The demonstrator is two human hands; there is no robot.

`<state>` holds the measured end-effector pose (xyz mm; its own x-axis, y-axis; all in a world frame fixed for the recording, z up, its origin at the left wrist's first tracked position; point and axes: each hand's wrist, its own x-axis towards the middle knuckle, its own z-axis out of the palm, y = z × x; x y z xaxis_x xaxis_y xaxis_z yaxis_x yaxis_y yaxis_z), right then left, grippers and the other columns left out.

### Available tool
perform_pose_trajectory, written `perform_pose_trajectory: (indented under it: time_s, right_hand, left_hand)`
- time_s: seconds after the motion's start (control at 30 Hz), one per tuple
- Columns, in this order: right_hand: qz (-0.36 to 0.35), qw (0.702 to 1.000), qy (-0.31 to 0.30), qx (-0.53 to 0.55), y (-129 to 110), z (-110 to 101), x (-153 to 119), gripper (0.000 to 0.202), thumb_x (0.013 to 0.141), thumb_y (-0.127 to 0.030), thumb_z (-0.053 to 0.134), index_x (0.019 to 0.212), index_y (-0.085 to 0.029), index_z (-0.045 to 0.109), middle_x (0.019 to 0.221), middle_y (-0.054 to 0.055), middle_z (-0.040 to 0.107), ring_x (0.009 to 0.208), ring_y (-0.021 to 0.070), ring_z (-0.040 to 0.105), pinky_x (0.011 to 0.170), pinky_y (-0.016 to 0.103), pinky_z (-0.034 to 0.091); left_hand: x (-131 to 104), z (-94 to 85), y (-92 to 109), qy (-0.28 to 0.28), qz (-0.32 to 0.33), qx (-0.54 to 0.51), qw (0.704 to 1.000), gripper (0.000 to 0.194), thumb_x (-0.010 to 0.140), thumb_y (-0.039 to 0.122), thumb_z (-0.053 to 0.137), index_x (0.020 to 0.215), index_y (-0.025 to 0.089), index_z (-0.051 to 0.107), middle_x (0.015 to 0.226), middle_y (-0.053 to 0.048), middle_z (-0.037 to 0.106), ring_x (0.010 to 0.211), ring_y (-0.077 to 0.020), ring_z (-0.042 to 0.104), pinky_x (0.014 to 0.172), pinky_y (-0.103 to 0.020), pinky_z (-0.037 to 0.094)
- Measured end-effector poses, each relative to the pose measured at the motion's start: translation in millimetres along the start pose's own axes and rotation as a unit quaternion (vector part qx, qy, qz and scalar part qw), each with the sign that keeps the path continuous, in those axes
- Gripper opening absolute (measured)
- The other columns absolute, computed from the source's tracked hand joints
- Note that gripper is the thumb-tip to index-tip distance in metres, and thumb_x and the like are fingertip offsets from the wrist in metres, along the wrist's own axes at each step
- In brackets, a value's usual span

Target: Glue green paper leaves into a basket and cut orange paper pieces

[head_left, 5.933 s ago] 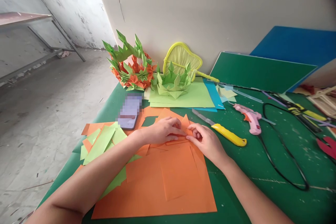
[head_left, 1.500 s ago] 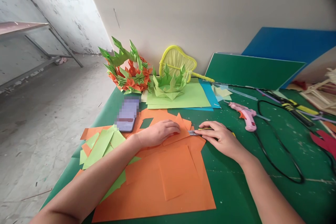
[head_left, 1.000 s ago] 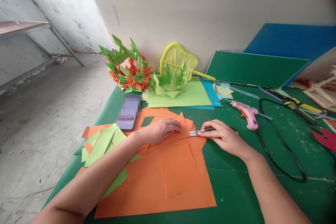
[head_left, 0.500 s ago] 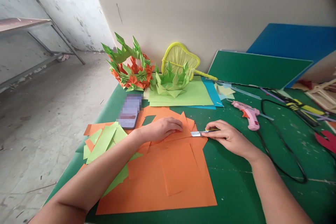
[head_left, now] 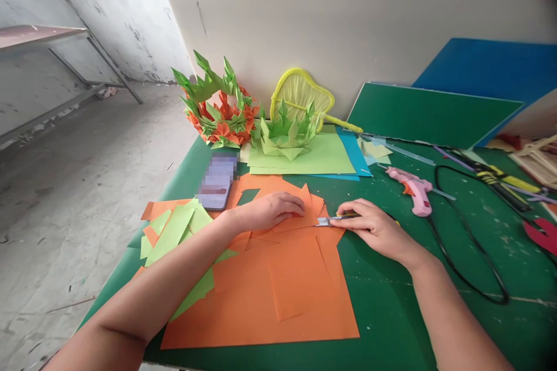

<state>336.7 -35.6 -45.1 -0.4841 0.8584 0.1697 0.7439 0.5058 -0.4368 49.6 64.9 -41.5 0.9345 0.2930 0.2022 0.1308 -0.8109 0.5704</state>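
Note:
My right hand (head_left: pixel 372 223) is closed around a utility knife (head_left: pixel 324 221), whose silver blade end points left at the edge of a folded orange paper (head_left: pixel 300 221). The blade tip touches that paper and seems to lie partly in its fold. My left hand (head_left: pixel 276 210) presses on the same paper just left of the blade, its fingers laid over it and slightly bent. Under both lie larger orange sheets (head_left: pixel 322 313), with a loose orange rectangle (head_left: pixel 289 287) on top. Light green paper pieces (head_left: pixel 172 235) lie under and beside my left forearm.
A phone (head_left: pixel 216 185) lies beyond my left forearm. Behind stand a green paper crown (head_left: pixel 289 142), an orange-and-green folded-paper piece (head_left: pixel 224 119) and a yellow fan-shaped item (head_left: pixel 302 95). A pink glue gun (head_left: pixel 415 191) with a looping black cord (head_left: pixel 483 261) lies right, near pliers (head_left: pixel 491 179).
The knife has moved slightly left, further into the paper's edge, with my right hand. My left hand stays in place on the paper. The whole view has shifted a little.

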Motion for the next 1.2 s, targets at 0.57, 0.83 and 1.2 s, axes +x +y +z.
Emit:
perform_pose_trajectory:
  time_s: [0.57, 0.83, 1.2]
  right_hand:
    - [-0.019, 1.000, -0.016, 0.002, -6, 7, 6, 0.039, 0.096, -0.017, 0.041, 0.119, -0.036, 0.066, 0.111, 0.006, 0.060, 0.105, 0.0205, 0.053, 0.087, 0.037, 0.048]
    - [-0.026, 1.000, -0.016, 0.004, -12, 8, 7, 0.038, 0.096, -0.018, 0.041, 0.119, -0.036, 0.065, 0.112, 0.007, 0.060, 0.107, 0.0215, 0.054, 0.086, 0.038, 0.050]
    - [-0.018, 0.999, 0.005, 0.038, -17, 11, 8, 0.026, 0.090, -0.028, 0.057, 0.115, -0.027, 0.065, 0.106, 0.007, 0.065, 0.099, 0.0219, 0.058, 0.084, 0.038, 0.051]
  left_hand:
    - [0, 1.1, -3, 0.004, 0.011, 0.003, 1.000, 0.032, 0.093, 0.014, 0.041, 0.111, 0.017, 0.067, 0.121, -0.012, 0.064, 0.112, -0.0214, 0.059, 0.098, -0.034, 0.047]
    - [-1, 0.9, -3, -0.006, -0.016, -0.027, 0.999, 0.031, 0.094, 0.015, 0.042, 0.111, 0.019, 0.067, 0.123, -0.010, 0.062, 0.113, -0.0206, 0.058, 0.098, -0.031, 0.046]
    - [-3, 3.7, -6, 0.008, 0.000, -0.036, 0.999, 0.032, 0.094, 0.016, 0.042, 0.113, 0.020, 0.067, 0.122, -0.011, 0.062, 0.111, -0.0208, 0.058, 0.097, -0.032, 0.046]
